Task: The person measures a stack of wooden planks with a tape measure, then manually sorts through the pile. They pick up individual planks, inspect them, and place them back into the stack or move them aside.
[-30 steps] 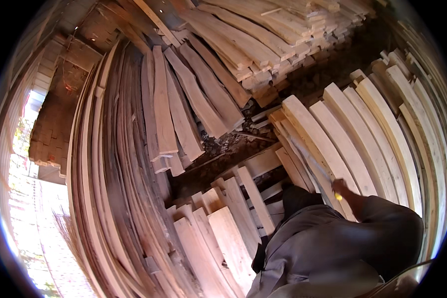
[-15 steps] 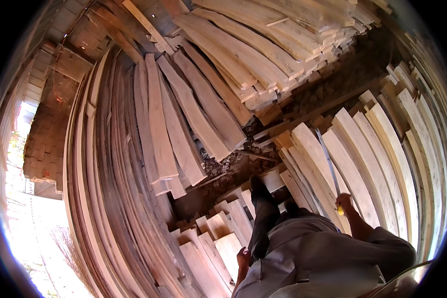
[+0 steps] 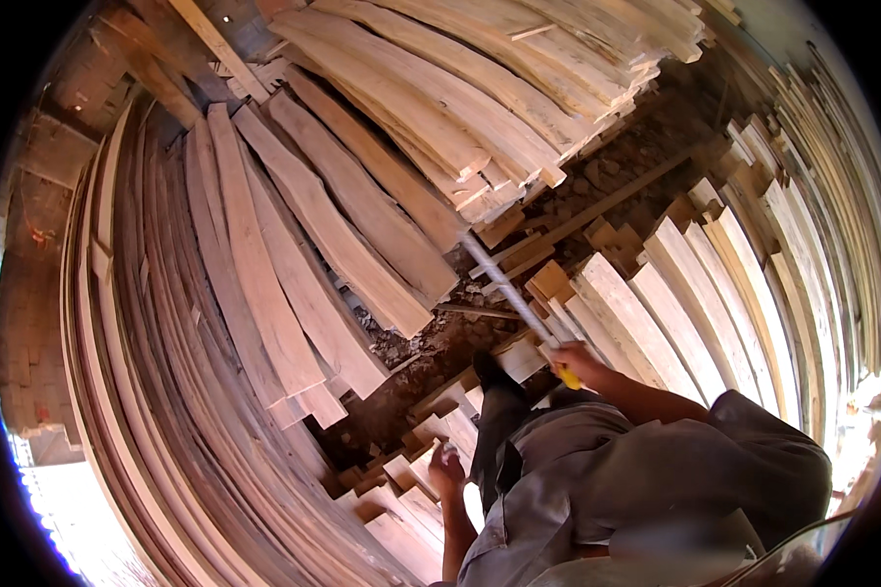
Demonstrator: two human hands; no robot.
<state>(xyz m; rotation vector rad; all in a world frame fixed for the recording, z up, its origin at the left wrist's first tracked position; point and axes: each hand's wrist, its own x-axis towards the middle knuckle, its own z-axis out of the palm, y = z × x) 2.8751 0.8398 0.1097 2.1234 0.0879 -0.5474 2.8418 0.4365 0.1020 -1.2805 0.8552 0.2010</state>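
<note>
My right hand (image 3: 578, 364) is closed round the yellow end of a long, thin silver tool (image 3: 519, 301). Motion blurs the tool, so its exact kind does not show. It slants up and left, its far tip near the end of a dark board in the middle. Lower down, my left hand (image 3: 447, 470) has its fingers curled, with a small pale spot at the fingertips that I cannot make out. Beneath that hand lie stacked short planks (image 3: 401, 533).
Long planks (image 3: 294, 235) fan out at centre-left, with a taller stack (image 3: 147, 391) along the left. Another pile (image 3: 440, 88) lies at the top, and thick boards (image 3: 685, 303) stand in rows at the right. Rubble (image 3: 597, 191) and loose sticks (image 3: 519, 259) fill the gap between.
My right hand has swung left with the silver tool, from over the right-hand boards to the gap at the middle. My left hand has risen a little to the left. The view has shifted.
</note>
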